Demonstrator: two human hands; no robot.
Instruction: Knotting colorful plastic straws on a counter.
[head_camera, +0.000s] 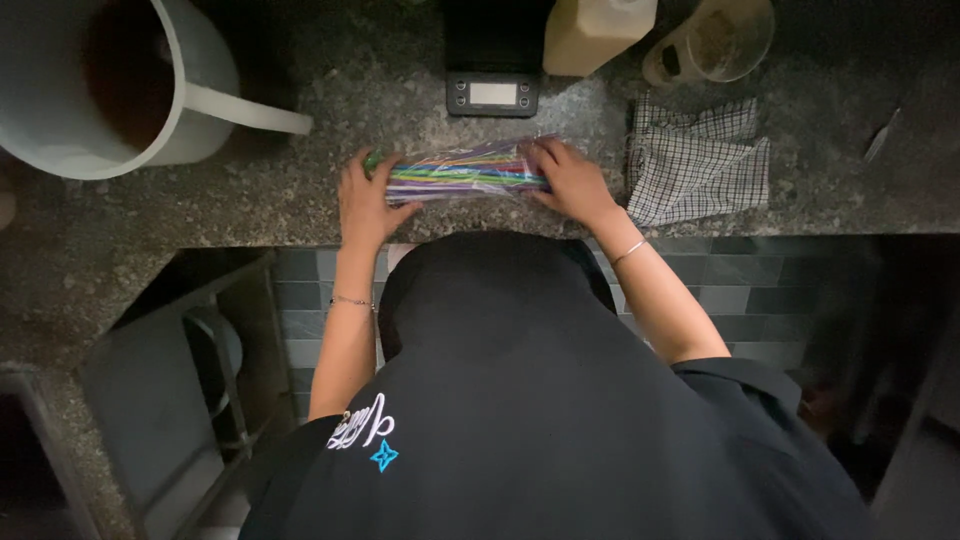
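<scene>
A clear plastic pack of several coloured straws (462, 170) lies sideways on the speckled stone counter (300, 215). My left hand (368, 200) grips its left end, fingers wrapped around it. My right hand (570, 182) holds the right end, fingers closed over the plastic. Both forearms reach forward over my dark shirt, each wrist wearing a thin bracelet.
A small black digital scale (492, 92) sits just behind the pack. A big grey jug with a handle (120, 90) stands at the far left. A beige carton (592, 35), a clear cup (712, 42) and a checked cloth (700, 165) are at the right.
</scene>
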